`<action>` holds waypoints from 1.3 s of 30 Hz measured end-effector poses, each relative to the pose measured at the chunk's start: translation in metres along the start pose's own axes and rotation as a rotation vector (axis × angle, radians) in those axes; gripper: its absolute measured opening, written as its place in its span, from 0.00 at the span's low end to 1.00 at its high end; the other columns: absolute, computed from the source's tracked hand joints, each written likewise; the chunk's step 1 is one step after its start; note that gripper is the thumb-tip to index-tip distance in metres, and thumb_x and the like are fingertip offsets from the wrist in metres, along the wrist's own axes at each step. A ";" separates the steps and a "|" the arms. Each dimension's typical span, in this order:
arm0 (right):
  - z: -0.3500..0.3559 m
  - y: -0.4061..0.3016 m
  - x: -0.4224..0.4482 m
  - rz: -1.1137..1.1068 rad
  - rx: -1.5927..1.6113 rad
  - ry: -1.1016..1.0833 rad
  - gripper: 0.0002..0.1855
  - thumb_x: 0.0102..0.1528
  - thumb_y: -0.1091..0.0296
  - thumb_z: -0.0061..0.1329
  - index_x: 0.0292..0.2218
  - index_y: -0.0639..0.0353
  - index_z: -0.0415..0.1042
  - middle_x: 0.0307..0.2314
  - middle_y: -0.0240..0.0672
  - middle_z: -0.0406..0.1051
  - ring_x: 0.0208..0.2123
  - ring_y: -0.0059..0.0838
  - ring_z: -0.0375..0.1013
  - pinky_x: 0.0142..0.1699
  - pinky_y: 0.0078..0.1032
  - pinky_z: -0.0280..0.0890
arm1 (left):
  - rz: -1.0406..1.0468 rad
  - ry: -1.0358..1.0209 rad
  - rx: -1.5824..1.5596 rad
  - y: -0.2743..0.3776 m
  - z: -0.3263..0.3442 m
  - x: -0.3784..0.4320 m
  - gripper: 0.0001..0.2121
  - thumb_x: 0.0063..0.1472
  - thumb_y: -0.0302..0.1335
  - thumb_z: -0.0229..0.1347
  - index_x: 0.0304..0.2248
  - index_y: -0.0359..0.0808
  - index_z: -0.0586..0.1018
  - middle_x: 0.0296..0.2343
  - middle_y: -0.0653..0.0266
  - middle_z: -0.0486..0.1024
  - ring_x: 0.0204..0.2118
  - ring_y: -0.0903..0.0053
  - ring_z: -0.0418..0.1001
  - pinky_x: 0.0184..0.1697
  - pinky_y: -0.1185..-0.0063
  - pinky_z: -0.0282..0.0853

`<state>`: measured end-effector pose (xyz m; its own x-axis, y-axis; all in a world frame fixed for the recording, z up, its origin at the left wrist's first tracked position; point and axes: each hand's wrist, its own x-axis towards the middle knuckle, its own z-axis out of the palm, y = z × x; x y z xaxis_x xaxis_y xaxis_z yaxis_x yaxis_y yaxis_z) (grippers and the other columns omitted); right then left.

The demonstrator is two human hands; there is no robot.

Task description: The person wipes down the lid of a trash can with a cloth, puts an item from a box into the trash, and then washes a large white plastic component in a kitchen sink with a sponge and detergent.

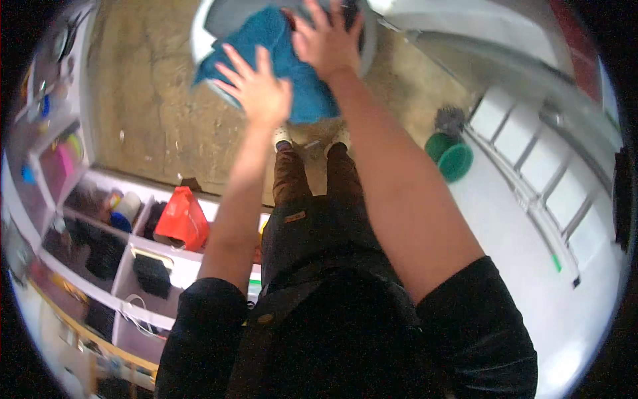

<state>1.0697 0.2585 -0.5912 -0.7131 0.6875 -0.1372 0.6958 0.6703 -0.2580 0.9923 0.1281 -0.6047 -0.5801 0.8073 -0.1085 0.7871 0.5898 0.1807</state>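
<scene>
A teal cloth (311, 97) drapes over the near rim of a round tub (202, 37), which is white at the rim and grey inside. My left hand (261, 90) lies flat on the left part of the cloth with its fingers spread. Farther right, my right hand (329, 45) rests on the cloth's upper part, its fingers also spread. Dark cloth shows beyond the right fingers, at the frame's top edge. The far side of the tub is cut off by the picture.
Pale shelving with compartments (124, 239) curves along the left, with a red bag (183, 219) in it. Green containers (454, 162) stand at right near a folded white ladder-like frame (528, 199). Brown floor (144, 99) lies around the tub; my shoes are just below it.
</scene>
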 end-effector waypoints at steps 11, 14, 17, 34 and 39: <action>0.022 -0.045 0.039 0.333 0.121 0.380 0.25 0.54 0.50 0.32 0.53 0.39 0.57 0.57 0.34 0.45 0.57 0.59 0.36 0.49 0.73 0.24 | 0.336 0.391 -0.035 -0.045 0.023 0.257 0.26 0.52 0.57 0.40 0.51 0.65 0.59 0.53 0.64 0.53 0.54 0.51 0.49 0.50 0.46 0.43; 0.026 -0.041 0.044 0.398 0.097 0.379 0.25 0.55 0.51 0.31 0.55 0.37 0.53 0.57 0.33 0.43 0.57 0.59 0.36 0.49 0.72 0.24 | 0.193 0.133 0.051 -0.032 0.022 0.301 0.28 0.53 0.58 0.37 0.54 0.63 0.54 0.51 0.59 0.59 0.49 0.55 0.61 0.52 0.55 0.49; 0.024 -0.045 0.045 0.397 0.117 0.362 0.26 0.55 0.52 0.32 0.55 0.36 0.52 0.57 0.33 0.43 0.57 0.57 0.36 0.50 0.72 0.25 | 0.560 0.100 0.125 -0.066 0.022 0.350 0.28 0.54 0.57 0.35 0.52 0.57 0.59 0.47 0.55 0.64 0.46 0.58 0.66 0.49 0.64 0.56; -0.001 0.003 -0.037 0.205 -0.011 0.047 0.27 0.51 0.48 0.41 0.53 0.22 0.53 0.58 0.36 0.39 0.57 0.54 0.41 0.56 0.56 0.41 | 0.160 -0.017 0.102 -0.070 -0.004 -0.074 0.31 0.50 0.44 0.50 0.53 0.44 0.60 0.46 0.35 0.53 0.52 0.33 0.44 0.49 0.41 0.35; 0.003 0.013 -0.041 0.111 -0.013 0.041 0.27 0.52 0.48 0.40 0.53 0.22 0.53 0.58 0.35 0.38 0.53 0.58 0.48 0.52 0.54 0.49 | -0.126 -0.632 0.030 -0.024 -0.043 -0.043 0.35 0.51 0.49 0.48 0.56 0.48 0.52 0.43 0.37 0.62 0.47 0.43 0.57 0.49 0.42 0.30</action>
<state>1.1073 0.2384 -0.5913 -0.6280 0.7681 -0.1252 0.7714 0.5931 -0.2306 0.9891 0.0787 -0.5625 -0.4400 0.5818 -0.6840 0.7318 0.6738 0.1023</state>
